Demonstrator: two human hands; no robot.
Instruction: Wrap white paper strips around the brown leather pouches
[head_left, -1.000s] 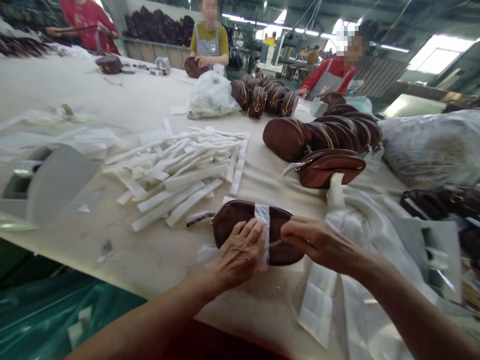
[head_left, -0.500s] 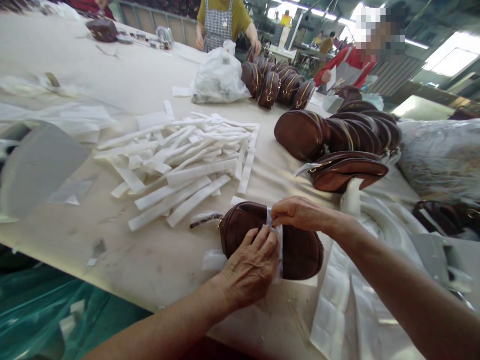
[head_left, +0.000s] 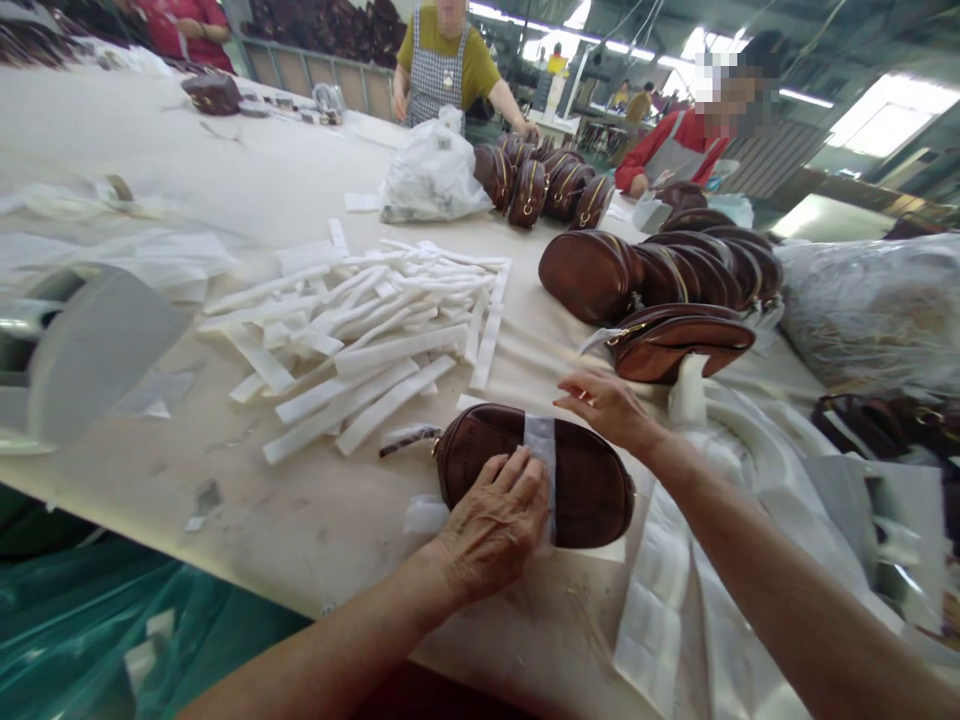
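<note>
Reference: the pile of white strips (head_left: 367,320). The brown pouch (head_left: 592,485) lies flat on the table (head_left: 300,510), just off the pile's near right corner, partly over a white sheet (head_left: 615,551). Its long axis runs left to right, the right end angled slightly toward you; a white band (head_left: 540,434) crosses it the short way near its middle. Whether the band passes underneath cannot be told. Your left hand (head_left: 499,515) is the nearer one, resting on the pouch from your side, fingers together and nearly flat, tips on the band, pressing rather than clasping by the look of it. Your right hand (head_left: 607,408) hangs by the pouch's far edge, toward its right half, fingers loosely bent and parted, nothing seen in them; contact with the pouch uncertain. Edges and room: a narrow gap separates pouch from pile, with the pouch's zip strap (head_left: 409,437) lying near the pile's closest strips. Well right of the pile, a row of bags (head_left: 667,270) and white wrapping (head_left: 720,430) crowd your right forearm. Bare table shows on your side of the pile, running down to the near edge, where green plastic (head_left: 247,640) hangs below.
</note>
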